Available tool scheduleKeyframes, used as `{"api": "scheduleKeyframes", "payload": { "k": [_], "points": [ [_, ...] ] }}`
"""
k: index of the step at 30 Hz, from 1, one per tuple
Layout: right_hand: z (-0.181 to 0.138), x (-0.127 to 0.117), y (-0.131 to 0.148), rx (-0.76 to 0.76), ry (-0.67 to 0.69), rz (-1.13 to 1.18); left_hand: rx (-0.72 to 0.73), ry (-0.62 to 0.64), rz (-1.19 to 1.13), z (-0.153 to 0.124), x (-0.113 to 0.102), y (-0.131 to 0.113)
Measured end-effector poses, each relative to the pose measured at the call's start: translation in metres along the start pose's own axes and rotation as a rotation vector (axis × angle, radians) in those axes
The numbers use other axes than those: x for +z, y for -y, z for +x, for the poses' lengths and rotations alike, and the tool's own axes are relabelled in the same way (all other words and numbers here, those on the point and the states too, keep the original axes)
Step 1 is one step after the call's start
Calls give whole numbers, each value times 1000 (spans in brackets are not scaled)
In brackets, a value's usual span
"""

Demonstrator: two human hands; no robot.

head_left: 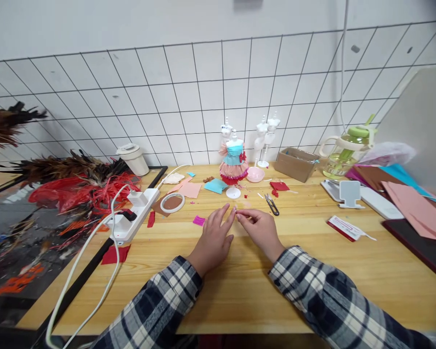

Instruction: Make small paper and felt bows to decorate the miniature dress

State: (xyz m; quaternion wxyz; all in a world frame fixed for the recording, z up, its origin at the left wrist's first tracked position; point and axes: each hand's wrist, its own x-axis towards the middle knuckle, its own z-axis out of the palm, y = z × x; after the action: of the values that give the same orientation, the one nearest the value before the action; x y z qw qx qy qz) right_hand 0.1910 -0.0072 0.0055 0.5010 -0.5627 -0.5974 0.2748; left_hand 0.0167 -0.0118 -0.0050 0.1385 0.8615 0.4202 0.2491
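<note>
My left hand (213, 237) and my right hand (260, 229) rest close together on the wooden table (305, 271), fingertips meeting in a pinch around something tiny that I cannot make out. Both sleeves are dark plaid. Just beyond the hands lie small thread scissors (272, 204), a white round stand (233, 193) and a pink felt scrap (199, 221). Further back stands a small mannequin (234, 162) wearing a blue and pink dress.
A white power strip (133, 214) with cable sits left, beside red and brown feathers (76, 186). A tape roll (172, 202), a pink bowl (255, 174), a cardboard box (296, 164), a green-lidded jug (345, 151), a phone stand (349, 194) and felt sheets (414, 203) lie around.
</note>
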Motion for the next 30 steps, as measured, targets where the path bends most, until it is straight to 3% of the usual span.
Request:
{"api": "scheduleKeyframes", "payload": {
  "k": [7,16,24,30],
  "points": [
    [1,1,1,104,4,7,24,-24,100,-1,0,-6],
    [6,-4,-6,86,96,17,36,-35,149,-2,0,-6],
    [6,-2,-12,-13,51,-88,1,15,-114,-3,7,-5],
    [7,-3,-11,23,74,6,33,48,-283,-1,10,1]
  ]
}}
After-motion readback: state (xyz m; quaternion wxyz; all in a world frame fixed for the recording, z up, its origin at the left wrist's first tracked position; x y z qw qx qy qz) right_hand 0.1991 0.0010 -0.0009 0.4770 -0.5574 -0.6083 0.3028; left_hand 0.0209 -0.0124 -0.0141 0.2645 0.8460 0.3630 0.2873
